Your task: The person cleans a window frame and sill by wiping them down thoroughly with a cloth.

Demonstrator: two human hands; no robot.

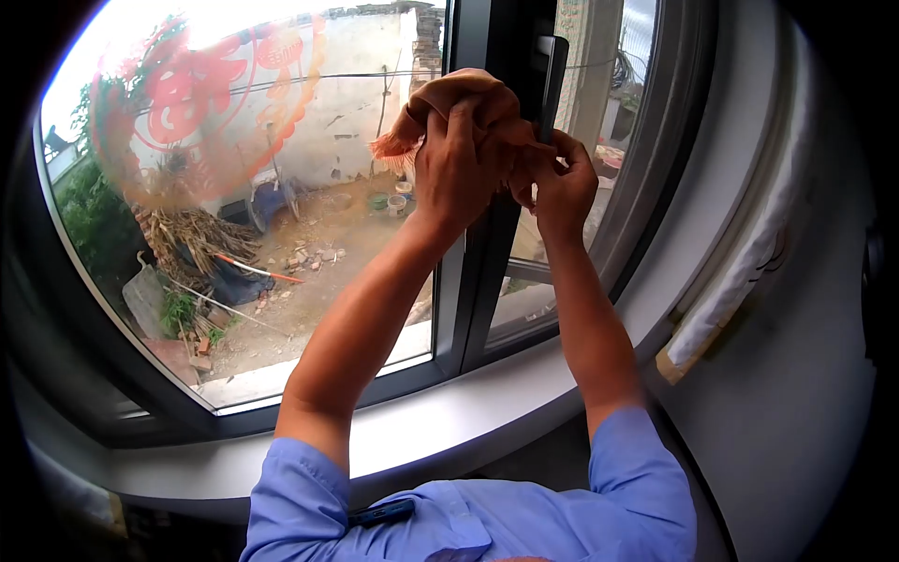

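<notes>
An orange-brown cloth (468,94) with a fringed edge is bunched against the dark upright of the window frame (478,281). My left hand (456,169) is closed on the cloth, its fingers bent over it. Just to the right, my right hand (565,183) pinches the cloth's right end, below the black window handle (553,80). Part of the frame behind the cloth is hidden by it and by my hands.
A faded red round decal (197,94) is on the left glass pane. The white sill (440,412) curves below the window. A rolled white item (721,309) stands by the right wall. Outside lies a yard with rubble and dry stalks.
</notes>
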